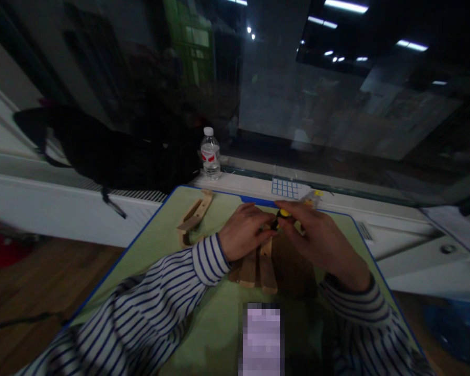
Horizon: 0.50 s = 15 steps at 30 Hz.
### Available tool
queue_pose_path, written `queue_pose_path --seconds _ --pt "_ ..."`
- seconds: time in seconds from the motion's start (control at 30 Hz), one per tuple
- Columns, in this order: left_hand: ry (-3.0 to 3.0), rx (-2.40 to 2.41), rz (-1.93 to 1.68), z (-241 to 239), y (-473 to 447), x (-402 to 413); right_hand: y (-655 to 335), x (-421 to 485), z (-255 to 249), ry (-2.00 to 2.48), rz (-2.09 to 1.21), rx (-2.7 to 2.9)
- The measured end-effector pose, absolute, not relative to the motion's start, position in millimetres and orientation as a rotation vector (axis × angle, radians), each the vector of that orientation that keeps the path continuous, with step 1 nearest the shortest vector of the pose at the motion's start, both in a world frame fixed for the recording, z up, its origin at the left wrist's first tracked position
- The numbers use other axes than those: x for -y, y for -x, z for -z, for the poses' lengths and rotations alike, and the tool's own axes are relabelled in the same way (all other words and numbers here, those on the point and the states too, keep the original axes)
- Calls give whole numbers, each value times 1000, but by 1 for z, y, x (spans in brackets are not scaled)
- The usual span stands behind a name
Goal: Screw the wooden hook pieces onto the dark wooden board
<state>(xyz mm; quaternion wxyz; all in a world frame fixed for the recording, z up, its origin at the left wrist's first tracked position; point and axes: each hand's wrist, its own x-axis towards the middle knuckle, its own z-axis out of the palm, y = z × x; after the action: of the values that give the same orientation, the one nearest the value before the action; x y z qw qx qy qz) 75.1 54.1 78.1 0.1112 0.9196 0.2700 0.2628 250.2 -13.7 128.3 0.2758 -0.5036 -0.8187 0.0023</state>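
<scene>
Well, striped sleeves (172, 292): reach in from 7 and 5 o'clock across the green mat (149, 245)
Wooden assembly (258, 269): upright slats at the mat's middle, directly under both hands
Left hand (243, 232): curled narrow, fingertips at the tool's dark lower part; whether it grips or only steadies, I cannot tell
Right hand (321, 240): thumb and forefinger pinched on the yellow-topped tool (283, 213), which stands between the two hands at 12 o'clock of the assembly
Doing it well (a judgement): keep the tool square to the wood, let the left hand brace low, turn with fingertips only, and press lightly so the slats do not tip
Loose wooden piece (196, 214): at 10 o'clock on the mat, well apart from the hands
Grid sheet (285, 188): at 1 o'clock, just past the mat's far edge
Water bottle (210, 154): at 11 o'clock on the white ledge, upright, capped
Black bag (102, 151): farthest, at 10 o'clock, beside the bottle
</scene>
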Motion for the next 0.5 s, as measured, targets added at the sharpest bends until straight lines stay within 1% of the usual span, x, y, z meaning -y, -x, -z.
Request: queue_pose_path --seconds 0.13,0.5 --pt "-2669 -830 -804 -78 -75 -53 -251 15 -129 1350 -43 2219" --pt "-2618 -849 -805 -79 -77 -52 -252 13 -127 1382 -11 2215"
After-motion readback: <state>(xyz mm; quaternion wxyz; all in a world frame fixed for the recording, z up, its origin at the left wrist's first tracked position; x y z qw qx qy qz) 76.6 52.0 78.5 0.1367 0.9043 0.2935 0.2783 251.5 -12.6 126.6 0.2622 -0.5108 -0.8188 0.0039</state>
